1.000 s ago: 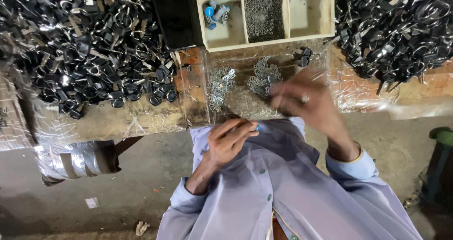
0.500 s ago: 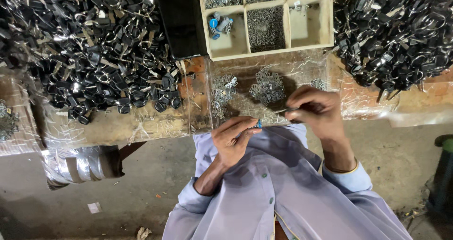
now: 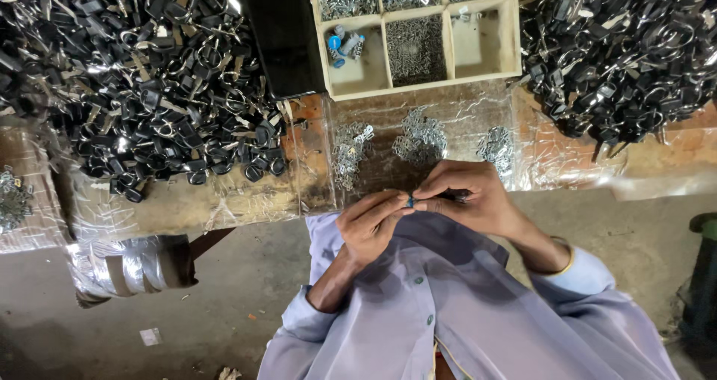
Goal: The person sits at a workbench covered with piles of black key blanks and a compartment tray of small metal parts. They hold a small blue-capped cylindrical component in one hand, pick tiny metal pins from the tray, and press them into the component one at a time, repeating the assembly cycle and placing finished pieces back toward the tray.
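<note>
now both hands are meeting at the table edge. left hand [image 3: 371, 223] and right hand [image 3: 467, 198] are pinching one small blue part [image 3: 410, 200] between touching fingertips.

Dim, uneven light falls from above; glare flashes off the plastic sheeting [image 3: 463, 118] and black metal heaps [image 3: 142, 73], the floor [image 3: 97, 335] sinks into shadow, and edges bend slightly

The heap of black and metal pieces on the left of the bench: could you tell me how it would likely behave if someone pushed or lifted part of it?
The heap of black and metal pieces looks interlocked, so a lifted piece would probably drag neighbours. It is loosely mounded, so a push would likely spread it. The clear plastic sheet under it looks slick; pieces may slide.
</note>
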The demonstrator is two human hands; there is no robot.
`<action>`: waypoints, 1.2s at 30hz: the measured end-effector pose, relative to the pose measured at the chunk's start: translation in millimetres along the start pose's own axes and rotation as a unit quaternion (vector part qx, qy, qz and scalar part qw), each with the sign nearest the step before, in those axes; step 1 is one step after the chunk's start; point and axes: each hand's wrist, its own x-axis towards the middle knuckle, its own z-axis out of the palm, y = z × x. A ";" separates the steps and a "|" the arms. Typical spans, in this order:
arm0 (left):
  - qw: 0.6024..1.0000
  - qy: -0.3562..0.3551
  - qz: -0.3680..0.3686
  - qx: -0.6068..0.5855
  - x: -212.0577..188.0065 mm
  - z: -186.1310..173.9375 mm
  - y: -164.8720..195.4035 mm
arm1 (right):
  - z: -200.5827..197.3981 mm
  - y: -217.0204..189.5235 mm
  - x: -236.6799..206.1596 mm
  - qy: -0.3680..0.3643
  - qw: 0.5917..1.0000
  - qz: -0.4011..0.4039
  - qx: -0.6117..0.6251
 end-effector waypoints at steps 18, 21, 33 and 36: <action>0.998 -0.017 0.035 0.042 24.3 3.8 8.8 | -194.8 -13.2 179.3 -0.107 0.812 0.107 -0.564; 0.999 -0.014 0.030 0.037 26.2 2.7 11.7 | -198.8 4.9 188.3 -0.103 0.859 0.058 -0.498; 0.991 -0.102 -0.039 -0.072 33.0 -20.1 20.0 | -150.4 19.6 23.6 0.070 0.821 0.085 -0.560; 0.991 -0.131 0.003 -0.040 47.9 -30.2 16.1 | -137.4 17.7 10.9 0.107 0.848 0.037 -0.518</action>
